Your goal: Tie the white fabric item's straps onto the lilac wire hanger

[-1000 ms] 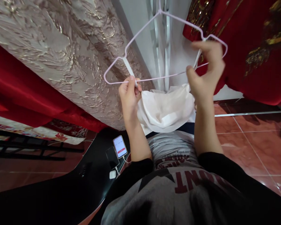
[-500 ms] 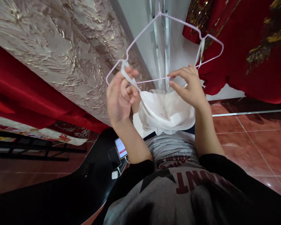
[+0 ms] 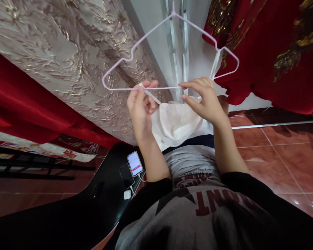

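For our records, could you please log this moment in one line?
Left hand: holding white fabric strap; Right hand: at bottom of slim pink triangular hanger; Second white strap: looped on hanger; White sheer garment: below hanger

a pale crinkled cloth (image 3: 73, 59) is hanging on the left with a golden sheen, and a plain red cloth (image 3: 41, 107) is running alongside it. on the right, red drapery (image 3: 266, 62) is showing off gold embellishment. metal uprights (image 3: 184, 45) are standing near a pale wall (image 3: 148, 21). on a glossy black surface (image 3: 62, 215), a lit phone (image 3: 135, 164) is lying beside a dark phone (image 3: 126, 176), while a small white block (image 3: 127, 194) is sitting nearby. a dark rack (image 3: 41, 170) is standing at the left edge, and reddish floor tiles (image 3: 266, 159) are stretching across the right.
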`<state>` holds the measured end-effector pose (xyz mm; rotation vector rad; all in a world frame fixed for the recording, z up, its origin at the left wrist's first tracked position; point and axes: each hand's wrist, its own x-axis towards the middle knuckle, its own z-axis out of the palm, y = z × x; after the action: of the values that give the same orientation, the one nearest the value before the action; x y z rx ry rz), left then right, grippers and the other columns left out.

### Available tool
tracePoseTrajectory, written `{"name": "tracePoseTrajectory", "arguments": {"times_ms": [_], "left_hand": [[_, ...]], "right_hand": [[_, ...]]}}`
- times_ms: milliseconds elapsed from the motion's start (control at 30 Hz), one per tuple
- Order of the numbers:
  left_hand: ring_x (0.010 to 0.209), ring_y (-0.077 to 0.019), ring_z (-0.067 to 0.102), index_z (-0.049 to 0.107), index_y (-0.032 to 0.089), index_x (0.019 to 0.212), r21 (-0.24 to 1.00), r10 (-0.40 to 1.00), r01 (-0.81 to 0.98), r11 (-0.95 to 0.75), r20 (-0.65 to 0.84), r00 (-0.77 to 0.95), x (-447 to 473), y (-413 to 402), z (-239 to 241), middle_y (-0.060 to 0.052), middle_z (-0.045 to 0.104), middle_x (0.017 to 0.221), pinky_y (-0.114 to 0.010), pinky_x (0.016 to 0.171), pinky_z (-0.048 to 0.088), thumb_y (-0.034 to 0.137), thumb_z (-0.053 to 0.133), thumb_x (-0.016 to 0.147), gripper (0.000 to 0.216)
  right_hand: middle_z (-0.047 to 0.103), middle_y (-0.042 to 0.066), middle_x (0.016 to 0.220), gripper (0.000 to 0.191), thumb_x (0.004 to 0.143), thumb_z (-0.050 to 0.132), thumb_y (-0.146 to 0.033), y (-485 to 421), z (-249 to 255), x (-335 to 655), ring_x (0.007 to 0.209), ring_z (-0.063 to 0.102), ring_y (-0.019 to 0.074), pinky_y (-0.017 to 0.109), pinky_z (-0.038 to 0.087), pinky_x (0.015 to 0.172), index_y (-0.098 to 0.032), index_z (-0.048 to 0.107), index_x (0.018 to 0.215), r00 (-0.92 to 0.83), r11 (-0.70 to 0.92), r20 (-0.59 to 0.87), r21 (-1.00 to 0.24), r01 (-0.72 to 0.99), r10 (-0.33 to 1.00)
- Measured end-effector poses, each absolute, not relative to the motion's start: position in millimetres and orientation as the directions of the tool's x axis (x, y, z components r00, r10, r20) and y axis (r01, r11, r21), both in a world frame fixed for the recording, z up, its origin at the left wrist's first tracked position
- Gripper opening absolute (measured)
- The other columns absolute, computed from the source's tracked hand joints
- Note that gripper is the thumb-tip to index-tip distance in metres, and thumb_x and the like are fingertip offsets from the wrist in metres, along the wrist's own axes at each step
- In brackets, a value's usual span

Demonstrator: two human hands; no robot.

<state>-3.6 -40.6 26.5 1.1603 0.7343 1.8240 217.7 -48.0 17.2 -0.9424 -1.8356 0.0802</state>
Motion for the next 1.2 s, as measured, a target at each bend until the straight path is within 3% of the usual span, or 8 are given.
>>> {"name": "tracePoseTrajectory", "arguments": {"times_ms": [233, 367, 667, 800, 900, 967, 1067, 1200], "left_hand": [[0.047, -0.0091, 0.041, 0.065, 0.023, 0.083, 0.819, 0.894, -0.369, -0.439, 0.358, -0.27, 15.6, -39.2, 28.0, -0.003, 0.075, 0.087, -0.032, 0.044, 0.024, 0.035, 0.063, 0.111, 0.031], [0.047, -0.0086, 0.046, 0.062, 0.022, 0.082, 0.816, 0.886, -0.36, -0.452, 0.362, -0.292, 12.0, -36.0, 24.4, -0.004, 0.073, 0.088, -0.029, 0.045, 0.028, 0.04, 0.064, 0.11, 0.034], [0.044, -0.0049, 0.038, 0.064, 0.02, 0.081, 0.781, 0.852, -0.342, -0.523, 0.486, -0.192, 3.2, -20.1, 9.6, -0.004, 0.072, 0.089, -0.023, 0.04, 0.028, 0.05, 0.073, 0.104, 0.038], [0.042, -0.005, 0.036, 0.064, 0.02, 0.08, 0.81, 0.88, -0.344, -0.474, 0.445, -0.166, 1.3, -21.2, 9.8, -0.005, 0.074, 0.092, -0.024, 0.038, 0.028, 0.045, 0.071, 0.105, 0.036], [0.041, -0.0058, 0.035, 0.064, 0.021, 0.078, 0.813, 0.887, -0.355, -0.462, 0.427, -0.177, 1.0, -23.5, 13.0, -0.005, 0.075, 0.089, -0.024, 0.037, 0.029, 0.042, 0.072, 0.105, 0.035], [0.041, -0.0062, 0.035, 0.065, 0.022, 0.077, 0.812, 0.886, -0.355, -0.464, 0.423, -0.19, 2.1, -25.9, 15.4, -0.004, 0.075, 0.088, -0.024, 0.037, 0.029, 0.042, 0.072, 0.105, 0.035], [0.04, -0.006, 0.034, 0.066, 0.021, 0.077, 0.814, 0.886, -0.35, -0.463, 0.418, -0.199, 6.6, -30.8, 18.2, -0.005, 0.078, 0.089, -0.024, 0.036, 0.03, 0.041, 0.071, 0.105, 0.035], [0.04, -0.0053, 0.035, 0.069, 0.021, 0.079, 0.83, 0.896, -0.337, -0.444, 0.405, -0.183, 12.6, -36.1, 19.4, -0.008, 0.082, 0.098, -0.023, 0.037, 0.031, 0.037, 0.07, 0.106, 0.032]], "right_hand": [[0.076, 0.01, 0.098, 0.021, 0.09, 0.058, -0.035, -21.9, 15.0, 268.6, 0.072, 0.065, 0.0218, 0.045, 0.055, 0.07, -0.027, 0.073, 0.102, 0.45, 0.631, 0.725, -0.683, 0.368, 0.522], [0.078, 0.009, 0.089, 0.016, 0.086, 0.064, -0.035, 2.7, 11.5, 284.7, 0.051, 0.045, 0.0132, 0.045, 0.05, 0.063, -0.024, 0.072, 0.094, 0.301, 0.498, 0.6, -0.793, 0.351, 0.741], [0.077, 0.004, 0.074, 0.019, 0.071, 0.088, -0.022, -0.8, 67.1, 253.5, 0.039, 0.044, 0.0052, 0.026, 0.02, 0.035, -0.016, 0.084, 0.089, 0.435, 0.713, 0.652, -0.7, 0.032, 0.621], [0.082, 0.003, 0.092, 0.02, 0.083, 0.084, -0.017, 26.9, 63.8, 278.1, 0.048, 0.055, 0.0076, 0.024, 0.034, 0.038, -0.02, 0.081, 0.103, 0.564, 0.759, 0.65, -0.648, 0.062, 0.509], [0.079, 0.008, 0.123, 0.029, 0.089, 0.069, -0.011, 47.4, 40.9, 308.6, 0.106, 0.079, 0.0191, 0.026, 0.06, 0.069, -0.018, 0.075, 0.117, 0.627, 0.808, 0.694, -0.564, 0.171, 0.353], [0.068, 0.012, 0.14, 0.032, 0.093, 0.069, -0.024, 48.8, 23.9, 320.1, 0.142, 0.065, 0.0295, 0.037, 0.061, 0.092, -0.019, 0.07, 0.125, 0.652, 0.83, 0.728, -0.488, 0.271, 0.215], [0.064, 0.011, 0.143, 0.049, 0.09, 0.076, -0.045, 28.2, 10.9, 308.5, 0.141, 0.065, 0.0351, 0.047, 0.058, 0.1, -0.023, 0.069, 0.133, 0.592, 0.878, 0.803, -0.329, 0.346, 0.068], [0.079, 0.008, 0.121, 0.036, 0.091, 0.08, -0.044, -15.1, 19.1, 263.4, 0.114, 0.075, 0.0278, 0.047, 0.06, 0.101, -0.03, 0.078, 0.124, 0.149, 0.787, 0.886, -0.458, 0.413, 0.438]]}}
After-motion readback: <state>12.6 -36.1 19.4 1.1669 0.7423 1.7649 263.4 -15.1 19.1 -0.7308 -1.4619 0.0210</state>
